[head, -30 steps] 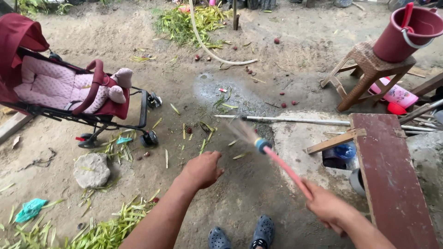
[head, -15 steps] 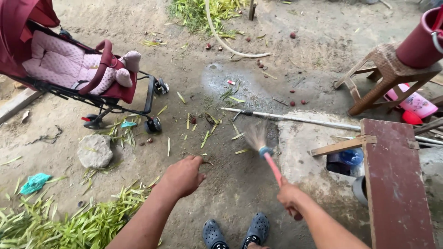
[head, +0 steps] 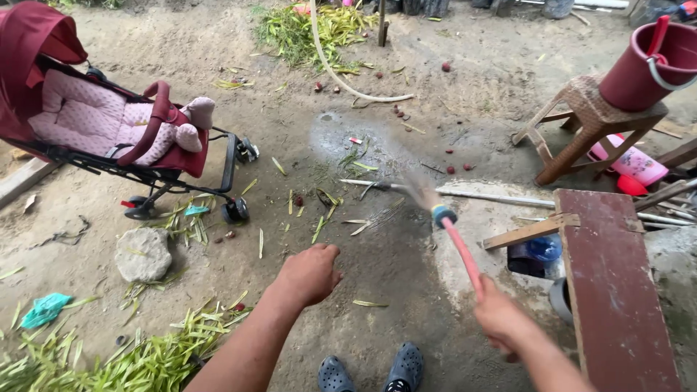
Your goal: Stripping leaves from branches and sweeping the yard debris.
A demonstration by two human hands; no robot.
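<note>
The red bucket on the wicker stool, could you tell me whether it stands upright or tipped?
Tipped: the red bucket leans on the wicker stool, its open mouth angled up-left.

We see dirt ground (head: 450, 72) carrying a stroller (head: 109, 127), a stone (head: 143, 254), a stool (head: 584, 127), a pipe (head: 494, 196), a hose (head: 341, 76) and scattered green leaves (head: 138, 356).
</note>
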